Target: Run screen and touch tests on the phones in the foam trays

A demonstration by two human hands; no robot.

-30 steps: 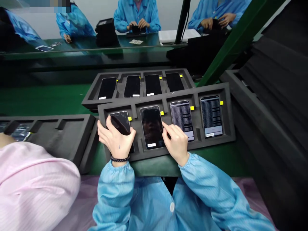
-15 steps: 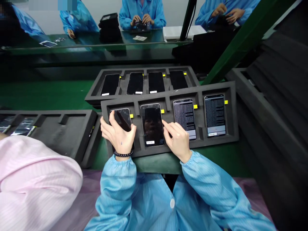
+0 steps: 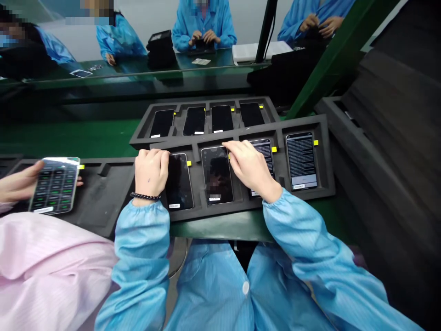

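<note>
Near tray [image 3: 326, 156], dark, four compartments, lies slanted on the green bench; a second loaded tray [image 3: 142, 126] sits just behind it; green post [image 3: 327, 62] and dark stack [image 3: 389, 115] close off the right; at left, a co-worker's pink sleeve [image 3: 51, 262] crowds in, that person's hand holding a lit phone [image 3: 55, 184] over another tray [image 3: 96, 197].

Leftmost phone [image 3: 179, 181] and second phone [image 3: 217, 174] lie face up in the near tray, long axes running away from the wearer, far ends leaning slightly left; left hand [image 3: 149, 172], fingers curled, at the leftmost phone's far left corner; right hand [image 3: 251, 165], fingertips at the second's far right corner, partly covers the third phone [image 3: 264, 149]; cannot tell whether either grips.

White labels [image 3: 174, 206] at near ends, print too small; fourth phone [image 3: 301, 161] shows unreadable text lines.
</note>
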